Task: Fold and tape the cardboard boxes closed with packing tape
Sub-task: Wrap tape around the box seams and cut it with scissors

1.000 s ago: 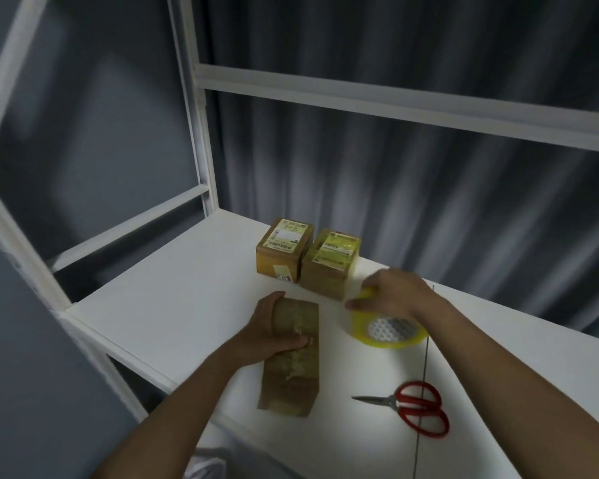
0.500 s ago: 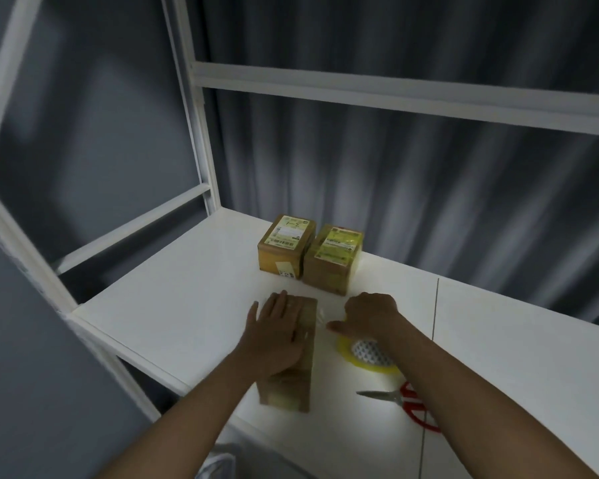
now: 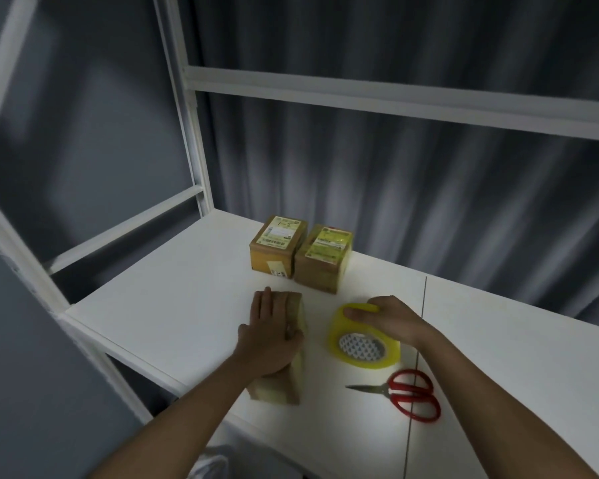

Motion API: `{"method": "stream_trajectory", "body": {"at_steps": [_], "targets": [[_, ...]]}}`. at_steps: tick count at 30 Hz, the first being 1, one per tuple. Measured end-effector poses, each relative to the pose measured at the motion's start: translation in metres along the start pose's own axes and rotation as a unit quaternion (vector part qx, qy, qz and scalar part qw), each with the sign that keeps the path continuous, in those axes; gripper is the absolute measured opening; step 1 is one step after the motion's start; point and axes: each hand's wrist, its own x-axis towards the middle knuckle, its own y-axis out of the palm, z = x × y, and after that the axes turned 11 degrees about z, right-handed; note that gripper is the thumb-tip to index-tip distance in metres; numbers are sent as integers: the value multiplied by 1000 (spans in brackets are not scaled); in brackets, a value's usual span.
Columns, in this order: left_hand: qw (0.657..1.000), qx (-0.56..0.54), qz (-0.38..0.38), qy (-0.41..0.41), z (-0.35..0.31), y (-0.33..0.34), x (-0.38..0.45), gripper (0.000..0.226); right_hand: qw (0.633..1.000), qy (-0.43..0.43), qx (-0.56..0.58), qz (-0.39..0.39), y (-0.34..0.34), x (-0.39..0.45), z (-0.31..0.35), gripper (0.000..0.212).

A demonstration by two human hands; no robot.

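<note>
A long brown cardboard box point(image 3: 293, 378) lies on the white shelf point(image 3: 173, 305), its top glossy with tape. My left hand point(image 3: 268, 337) rests flat on its far half, fingers straight, thumb on the box's right side. To the right a yellow roll of packing tape point(image 3: 362, 344) stands tilted on the shelf. My right hand point(image 3: 388, 318) grips its upper rim, fingers curled over the top.
Two taped boxes with labels, one point(image 3: 279, 247) and another point(image 3: 324, 259), stand side by side at the back. Red-handled scissors point(image 3: 407, 395) lie at the front right. A white post point(image 3: 191, 133) rises at the back left; the shelf's front edge is near my arms.
My right hand has drawn the tape roll away from the box to the right. My left hand has stayed flat on the box top.
</note>
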Motion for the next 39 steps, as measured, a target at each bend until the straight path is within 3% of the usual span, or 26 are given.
{"method": "stream_trajectory", "body": {"at_steps": [3,6,8,10,11,15,18,21,24,27,30,33,36,39], "targets": [[997,-66,-19,26,2,1,-1,70,998,-37,-17,-56,-9,-2,8,48],[977,-199,-31,69,5,5,4,81,987,-73,-127,-66,-32,-9,38,40],[935,-344,-19,90,3,9,4,86,967,-78,-230,-79,-42,-14,68,32],[882,-461,31,95,4,17,5,73,939,-74,-325,-81,-40,-13,92,37],[872,-477,49,97,6,20,5,65,929,-67,-358,-70,-35,-11,100,40],[909,-397,70,104,20,20,9,71,910,-81,-404,-39,-12,1,113,36],[935,-319,91,124,18,6,19,88,921,-118,-371,-9,-7,1,119,29],[955,-252,95,127,12,4,24,107,951,-134,-279,21,-18,-3,111,19],[967,-218,53,120,17,12,28,129,983,-143,-119,0,-32,-9,84,22],[972,-201,44,114,20,14,31,128,989,-145,18,-33,-22,-15,70,17],[981,-157,39,104,20,14,30,119,987,-143,-52,-55,-22,-16,75,22],[986,-123,34,105,21,12,27,110,969,-71,-223,-79,-46,-21,72,42],[985,-118,53,110,22,12,25,109,942,39,-332,-36,-48,-19,38,58],[983,-120,73,117,22,14,27,114,928,91,-361,7,-28,-13,7,74]]}}
